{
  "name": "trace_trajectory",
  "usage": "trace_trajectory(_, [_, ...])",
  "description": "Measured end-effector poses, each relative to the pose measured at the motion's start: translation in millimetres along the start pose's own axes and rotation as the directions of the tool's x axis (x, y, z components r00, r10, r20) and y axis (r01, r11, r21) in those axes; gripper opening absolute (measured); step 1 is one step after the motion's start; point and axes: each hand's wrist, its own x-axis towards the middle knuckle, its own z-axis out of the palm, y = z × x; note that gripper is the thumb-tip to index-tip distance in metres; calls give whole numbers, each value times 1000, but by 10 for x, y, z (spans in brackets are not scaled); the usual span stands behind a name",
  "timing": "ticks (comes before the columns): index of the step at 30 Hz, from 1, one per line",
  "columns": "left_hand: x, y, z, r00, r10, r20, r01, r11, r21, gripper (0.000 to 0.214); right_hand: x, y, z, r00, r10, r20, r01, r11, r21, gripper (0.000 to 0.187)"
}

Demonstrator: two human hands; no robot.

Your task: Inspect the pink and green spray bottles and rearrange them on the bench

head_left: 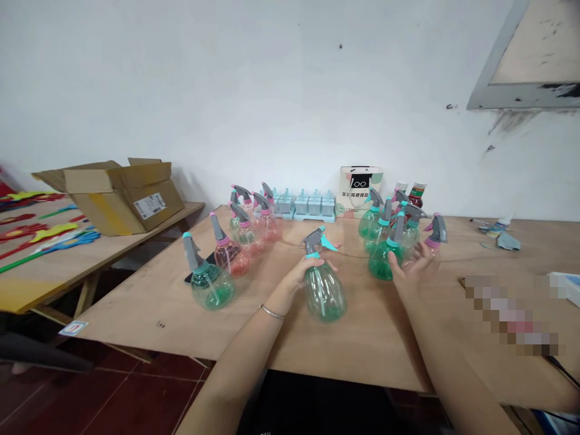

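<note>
My left hand (pixel 304 270) is closed round the neck of a clear green spray bottle (pixel 322 289) with a grey and teal trigger head, standing upright on the wooden table (pixel 371 338). My right hand (pixel 413 266) is open, palm up, fingers spread, right beside a darker green spray bottle (pixel 381 255) and a clear bottle with a pink collar (pixel 435 232); whether it touches them I cannot tell. Several more green spray bottles (pixel 375 219) cluster behind it.
A teal spray bottle (pixel 207 279) and several pink ones (pixel 231 251) stand at the left. Blue ice-lolly moulds (pixel 308 204) and a small paper bag (pixel 359 188) stand by the wall. An open cardboard box (pixel 122 196) and coloured strips lie on the left table.
</note>
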Motion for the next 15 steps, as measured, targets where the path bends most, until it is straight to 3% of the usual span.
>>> trace_trajectory(7, [-11, 45, 33, 989, 74, 124, -67, 996, -65, 57, -73, 108, 130, 984, 63, 165, -57, 998, -36, 93])
trace_trajectory(11, [-21, 49, 58, 990, 76, 116, -65, 994, -93, 52, -149, 60, 163, 963, 119, 240, -116, 993, -25, 90])
trace_trajectory(15, [-35, 15, 61, 988, 145, 59, -139, 986, -90, 44, -167, 4, 160, 946, 108, 306, -121, 992, 26, 86])
